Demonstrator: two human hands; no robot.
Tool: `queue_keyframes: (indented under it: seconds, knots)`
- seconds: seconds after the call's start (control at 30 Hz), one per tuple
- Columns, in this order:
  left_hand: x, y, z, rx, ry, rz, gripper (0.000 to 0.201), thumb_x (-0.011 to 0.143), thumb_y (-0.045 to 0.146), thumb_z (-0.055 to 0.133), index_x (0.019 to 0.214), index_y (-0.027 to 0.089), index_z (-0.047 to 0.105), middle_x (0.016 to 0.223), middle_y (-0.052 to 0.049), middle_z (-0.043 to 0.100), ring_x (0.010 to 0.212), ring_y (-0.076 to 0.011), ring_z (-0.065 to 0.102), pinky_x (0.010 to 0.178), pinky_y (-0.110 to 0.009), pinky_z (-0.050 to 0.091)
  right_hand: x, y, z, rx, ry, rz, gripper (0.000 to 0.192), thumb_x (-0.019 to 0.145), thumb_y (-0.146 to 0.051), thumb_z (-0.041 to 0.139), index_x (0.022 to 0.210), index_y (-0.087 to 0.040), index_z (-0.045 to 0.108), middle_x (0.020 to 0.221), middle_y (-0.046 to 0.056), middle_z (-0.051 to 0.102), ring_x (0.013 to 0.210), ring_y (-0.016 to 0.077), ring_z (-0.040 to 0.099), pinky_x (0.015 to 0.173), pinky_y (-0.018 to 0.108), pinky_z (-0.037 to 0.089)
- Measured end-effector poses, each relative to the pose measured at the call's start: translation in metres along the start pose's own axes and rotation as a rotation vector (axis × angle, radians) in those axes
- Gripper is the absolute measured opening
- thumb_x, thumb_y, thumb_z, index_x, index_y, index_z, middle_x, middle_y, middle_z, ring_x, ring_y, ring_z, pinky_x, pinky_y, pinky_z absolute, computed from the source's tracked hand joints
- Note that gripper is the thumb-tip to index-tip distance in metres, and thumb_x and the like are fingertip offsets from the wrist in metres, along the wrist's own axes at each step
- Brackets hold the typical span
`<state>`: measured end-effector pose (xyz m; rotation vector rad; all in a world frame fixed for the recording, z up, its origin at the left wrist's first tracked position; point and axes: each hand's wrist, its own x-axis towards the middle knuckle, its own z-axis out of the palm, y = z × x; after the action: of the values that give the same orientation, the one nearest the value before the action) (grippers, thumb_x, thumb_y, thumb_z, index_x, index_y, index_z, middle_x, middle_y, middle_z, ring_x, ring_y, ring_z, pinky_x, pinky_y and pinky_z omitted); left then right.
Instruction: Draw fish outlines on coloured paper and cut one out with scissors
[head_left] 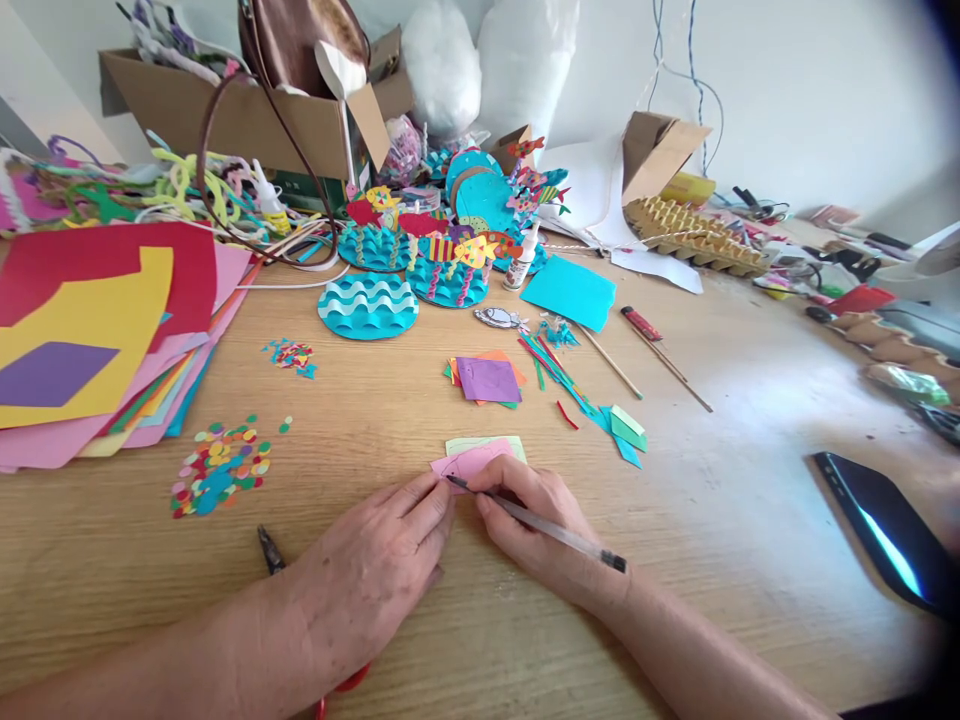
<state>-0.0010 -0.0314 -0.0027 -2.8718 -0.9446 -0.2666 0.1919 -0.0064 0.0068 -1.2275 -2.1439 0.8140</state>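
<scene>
My right hand [536, 510] is closed around a pen [551, 525] with a clear barrel, its tip on a small piece of pink paper [472, 460]. A thin curved line shows on the pink paper. Under it lies a pale green piece of paper [514, 443]. My left hand [390, 540] lies with its fingers stretched out together, fingertips on the pink paper's left edge; its thumb is mostly hidden. Scissors with red handles [352, 680] lie partly beneath my left forearm, blades [270, 548] showing beyond it.
Paper dots [225, 465] and stacked coloured sheets [82, 330] lie left. Beyond my hands are purple paper [489, 380], paper strips [562, 370], a fish cutout [499, 317], a blue wavy base [367, 305] and a glue bottle [523, 258]. A phone [885, 530] lies right.
</scene>
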Motion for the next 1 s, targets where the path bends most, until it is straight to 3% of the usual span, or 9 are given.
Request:
queue_keyframes:
  seconds: [0.17, 0.37, 0.63, 1.0]
  knots:
    - [-0.002, 0.000, 0.000, 0.007, 0.023, -0.008, 0.026, 0.088, 0.018, 0.046, 0.106, 0.009, 0.063, 0.118, -0.011, 0.062, 0.116, -0.0222, 0.051, 0.105, -0.031, 0.032, 0.001, -0.002, 0.000, -0.008, 0.004, -0.002, 0.012, 0.075, -0.011, 0.045, 0.076, -0.021, 0.051, 0.058, -0.003, 0.056, 0.050, 0.0114, 0.049, 0.049, 0.021, 0.035]
    - [-0.001, 0.001, -0.002, 0.023, 0.012, 0.006, 0.030, 0.088, 0.013, 0.043, 0.111, 0.006, 0.060, 0.116, -0.012, 0.063, 0.112, -0.0230, 0.054, 0.099, -0.032, 0.039, -0.001, -0.004, -0.002, 0.030, 0.045, 0.020, 0.010, 0.074, -0.014, 0.045, 0.073, -0.021, 0.051, 0.053, -0.005, 0.052, 0.045, 0.0102, 0.045, 0.045, 0.020, 0.034]
    - [0.005, 0.000, -0.007, -0.049, -0.101, -0.001, 0.035, 0.087, 0.009, 0.044, 0.120, 0.005, 0.051, 0.117, -0.013, 0.061, 0.107, -0.0246, 0.056, 0.091, -0.036, 0.045, -0.004, 0.000, -0.019, 0.081, 0.360, 0.134, 0.009, 0.074, -0.020, 0.047, 0.072, -0.020, 0.056, 0.056, -0.002, 0.058, 0.052, 0.0134, 0.055, 0.050, 0.023, 0.042]
    - [0.018, -0.004, -0.009, -0.082, -0.146, -0.052, 0.041, 0.087, 0.022, 0.052, 0.125, 0.009, 0.048, 0.117, -0.011, 0.059, 0.105, -0.0271, 0.054, 0.086, -0.041, 0.047, 0.000, 0.011, -0.012, 0.117, 0.156, 0.200, 0.007, 0.078, -0.019, 0.049, 0.074, -0.020, 0.054, 0.058, -0.004, 0.055, 0.051, 0.0106, 0.049, 0.048, 0.020, 0.035]
